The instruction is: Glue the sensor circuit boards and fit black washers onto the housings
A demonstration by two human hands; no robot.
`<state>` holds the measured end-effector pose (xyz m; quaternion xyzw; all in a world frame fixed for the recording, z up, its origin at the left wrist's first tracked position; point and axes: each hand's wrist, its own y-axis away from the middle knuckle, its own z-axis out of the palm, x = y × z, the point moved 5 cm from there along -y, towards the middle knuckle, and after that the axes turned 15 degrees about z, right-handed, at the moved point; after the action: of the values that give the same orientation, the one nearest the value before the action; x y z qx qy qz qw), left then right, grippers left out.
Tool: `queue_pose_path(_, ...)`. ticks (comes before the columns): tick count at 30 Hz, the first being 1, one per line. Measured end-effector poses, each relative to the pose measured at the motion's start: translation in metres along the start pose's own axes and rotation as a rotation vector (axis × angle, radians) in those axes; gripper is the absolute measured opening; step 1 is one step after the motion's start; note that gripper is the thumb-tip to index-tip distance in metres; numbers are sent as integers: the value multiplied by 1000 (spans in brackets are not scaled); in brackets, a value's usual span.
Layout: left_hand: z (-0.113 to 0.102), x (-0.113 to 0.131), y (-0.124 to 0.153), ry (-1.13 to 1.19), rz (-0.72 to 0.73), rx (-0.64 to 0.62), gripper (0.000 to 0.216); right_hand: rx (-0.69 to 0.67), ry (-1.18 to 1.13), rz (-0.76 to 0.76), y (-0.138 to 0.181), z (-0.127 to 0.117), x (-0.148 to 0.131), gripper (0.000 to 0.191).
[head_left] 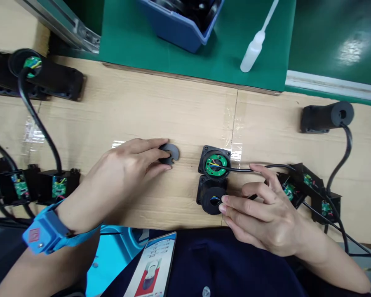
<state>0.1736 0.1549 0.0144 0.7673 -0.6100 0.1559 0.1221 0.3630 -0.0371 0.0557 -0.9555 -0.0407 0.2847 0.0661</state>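
My left hand [132, 165] pinches a dark grey notched disc [174, 152] just above the cardboard. My right hand [266, 210] is closed, fingertips at the round black cover on the lower housing [207, 202]. A black cable [252, 196] runs from under those fingers, and coloured wires show in the cover's hole. Touching it, the upper housing [204, 153] stands uncovered with a green round circuit board [216, 170] inside. Another black cable [239, 169] leaves that board and passes beneath my right index finger.
A finished-looking black housing [320, 117] lies at the right, its cable leading to small black units with circuit boards [327, 208]. Similar housings [60, 78] and units [58, 187] sit left. Behind are a blue bin [176, 31] and a white squeeze bottle [252, 53] on green matting [132, 41].
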Motion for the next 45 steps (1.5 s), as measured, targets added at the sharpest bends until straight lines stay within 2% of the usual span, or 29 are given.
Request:
queue_pose_path(5, -2, 2, -6, -76, 63, -10, 38, -5, 10, -22, 3, 2, 0, 16)
queue_pose_path(11, -3, 5, -2, -146, 178, 2, 47, 10, 26, -6, 3, 4, 1, 8)
queue_pose_path(13, -7, 10, -3, -173, 192, 37, 39, 23, 24, -9, 3, 4, 1, 7)
queue_pose_path(15, -16, 16, -5, -180, 146, 136, 30, 38, 20, -13, 3, 3, 1, 6)
queue_pose_path(17, -26, 26, -9, -134, 78, 235, 36, 43, 17, -17, 3, 4, 0, 5)
queue_pose_path(19, -33, 41, -17, -48, 98, 274, 48, 44, 13, -18, 2, 4, 0, 4)
queue_pose_path(23, -34, 72, -38, 84, 298, 208, 47, 53, 15, -20, 0, 2, -1, 4)
queue_pose_path(27, -28, 82, -55, 71, 399, 213, 41, 68, 12, -28, -1, 0, -1, 6)
queue_pose_path(35, -18, 84, -64, 20, 404, 221, 41, 78, 19, -44, 2, 4, 1, 4)
queue_pose_path(41, -21, 85, -66, 6, 345, 131, 40, 60, 20, -41, 3, 5, 1, 6)
queue_pose_path(45, -18, 84, -70, -20, 399, 92, 38, 78, 18, -40, 3, 5, 1, 6)
